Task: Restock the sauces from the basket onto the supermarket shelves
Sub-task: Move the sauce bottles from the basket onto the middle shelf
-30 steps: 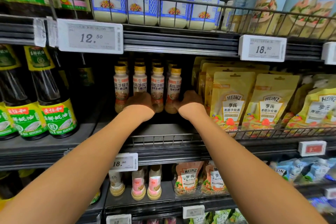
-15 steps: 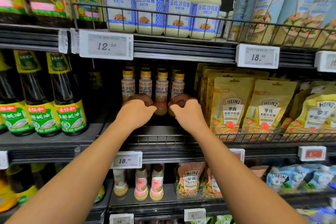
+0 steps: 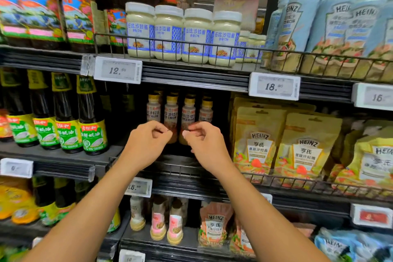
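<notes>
Both arms out in front. My left hand [image 3: 146, 144] is curled in, thumb meeting fingertip, nothing in it. My right hand [image 3: 207, 144] is the same, curled and empty. Just past my knuckles, on the middle shelf [image 3: 180, 162], stand the yellow-capped salad dressing bottles [image 3: 171, 116], four across, upright, with pale brown dressing inside and more rows behind. Left of them are oyster sauce bottles [image 3: 92, 125], dark inside. To the right, Heinz pouches [image 3: 258, 147] stand behind a wire rail [image 3: 297, 183]. Up above are white-lidded jars [image 3: 169, 34] full of creamy dressing.
</notes>
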Demonstrator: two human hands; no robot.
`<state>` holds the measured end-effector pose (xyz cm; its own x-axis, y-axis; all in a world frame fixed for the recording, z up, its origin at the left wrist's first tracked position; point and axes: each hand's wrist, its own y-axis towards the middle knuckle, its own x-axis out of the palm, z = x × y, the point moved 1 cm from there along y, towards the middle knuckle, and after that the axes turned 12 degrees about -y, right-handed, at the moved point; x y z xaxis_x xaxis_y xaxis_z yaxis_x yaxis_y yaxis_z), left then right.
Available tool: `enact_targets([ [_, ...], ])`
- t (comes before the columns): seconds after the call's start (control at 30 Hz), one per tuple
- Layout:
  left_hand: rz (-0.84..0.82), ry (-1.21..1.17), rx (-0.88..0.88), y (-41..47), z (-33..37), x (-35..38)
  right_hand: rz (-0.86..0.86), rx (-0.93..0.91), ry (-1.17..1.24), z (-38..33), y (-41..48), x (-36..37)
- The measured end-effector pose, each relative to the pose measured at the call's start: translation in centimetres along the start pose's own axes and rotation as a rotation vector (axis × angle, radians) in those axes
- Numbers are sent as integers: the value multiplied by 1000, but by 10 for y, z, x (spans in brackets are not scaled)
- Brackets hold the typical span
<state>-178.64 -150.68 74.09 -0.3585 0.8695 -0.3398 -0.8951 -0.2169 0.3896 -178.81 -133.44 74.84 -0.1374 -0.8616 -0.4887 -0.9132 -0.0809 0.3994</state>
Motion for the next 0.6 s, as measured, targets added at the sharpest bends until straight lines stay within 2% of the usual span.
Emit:
enact_targets([
  [0.3, 101, -100, 10, -46, 3, -25, -153, -126, 101, -11, -19, 16],
  [0.6, 247, -48, -101, -88, -25, -107, -331, -206, 207, -53, -41, 91],
])
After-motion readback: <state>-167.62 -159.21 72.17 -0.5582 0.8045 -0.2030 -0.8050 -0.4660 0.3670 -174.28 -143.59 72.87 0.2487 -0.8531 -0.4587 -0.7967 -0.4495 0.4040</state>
